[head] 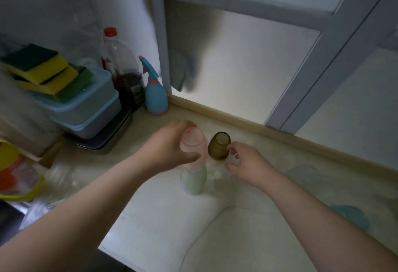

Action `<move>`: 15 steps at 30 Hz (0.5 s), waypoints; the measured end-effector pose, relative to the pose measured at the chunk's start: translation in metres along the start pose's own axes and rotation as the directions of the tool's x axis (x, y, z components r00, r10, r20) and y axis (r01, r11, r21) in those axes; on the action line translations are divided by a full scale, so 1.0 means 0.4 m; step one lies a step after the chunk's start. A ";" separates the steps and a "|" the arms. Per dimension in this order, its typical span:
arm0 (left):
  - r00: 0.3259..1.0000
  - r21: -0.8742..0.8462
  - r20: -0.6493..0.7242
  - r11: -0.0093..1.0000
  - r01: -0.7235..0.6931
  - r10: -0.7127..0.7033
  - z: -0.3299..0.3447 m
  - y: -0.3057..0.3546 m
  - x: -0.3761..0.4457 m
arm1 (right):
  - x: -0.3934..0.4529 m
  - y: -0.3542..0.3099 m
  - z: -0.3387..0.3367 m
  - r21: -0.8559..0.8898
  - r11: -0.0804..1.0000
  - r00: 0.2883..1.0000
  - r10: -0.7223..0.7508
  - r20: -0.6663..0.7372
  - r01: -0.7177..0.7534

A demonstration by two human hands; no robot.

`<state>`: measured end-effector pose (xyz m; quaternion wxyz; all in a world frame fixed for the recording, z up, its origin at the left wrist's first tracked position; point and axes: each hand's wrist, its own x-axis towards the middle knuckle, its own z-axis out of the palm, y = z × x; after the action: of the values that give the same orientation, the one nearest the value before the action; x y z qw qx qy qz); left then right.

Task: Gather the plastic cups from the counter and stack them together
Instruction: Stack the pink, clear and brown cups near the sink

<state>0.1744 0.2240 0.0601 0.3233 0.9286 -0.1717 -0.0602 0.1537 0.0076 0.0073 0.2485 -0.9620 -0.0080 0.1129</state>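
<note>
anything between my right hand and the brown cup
Nothing. In the head view the right hand is open beside the brown cup, fingertips nearly at its side, only bare counter in the small gap.

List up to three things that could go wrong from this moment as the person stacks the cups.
1. The left hand holds the pink cup tilted over the green cup; seated crooked, it may jam or topple the stack.
2. The right hand is open beside the brown cup; a clumsy reach could knock it over.
3. The counter looks glossy, so a nudged cup might slide.
</note>
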 end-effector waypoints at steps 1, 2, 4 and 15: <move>1.000 0.013 0.022 1.000 0.004 -0.004 0.020 0.005 0.000 | -0.001 0.004 0.002 -0.001 1.000 1.000 -0.001 0.002 0.001; 0.999 0.022 0.046 1.000 0.014 -0.015 0.040 0.006 -0.001 | -0.003 0.009 0.005 -0.002 1.000 1.000 0.003 0.007 -0.003; 0.995 0.053 0.090 0.998 0.037 -0.042 0.077 0.000 -0.005 | -0.008 0.023 0.011 0.000 1.000 1.000 0.019 0.022 -0.019; 0.994 0.055 0.102 0.998 0.043 -0.049 0.061 -0.010 0.022 | 0.032 0.062 0.006 0.031 0.999 1.000 0.016 0.026 -0.017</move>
<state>0.1783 0.2097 0.0384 0.2879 0.9362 -0.1683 -0.1111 0.1646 -0.0121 -0.0096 0.2623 -0.9565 -0.0015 0.1275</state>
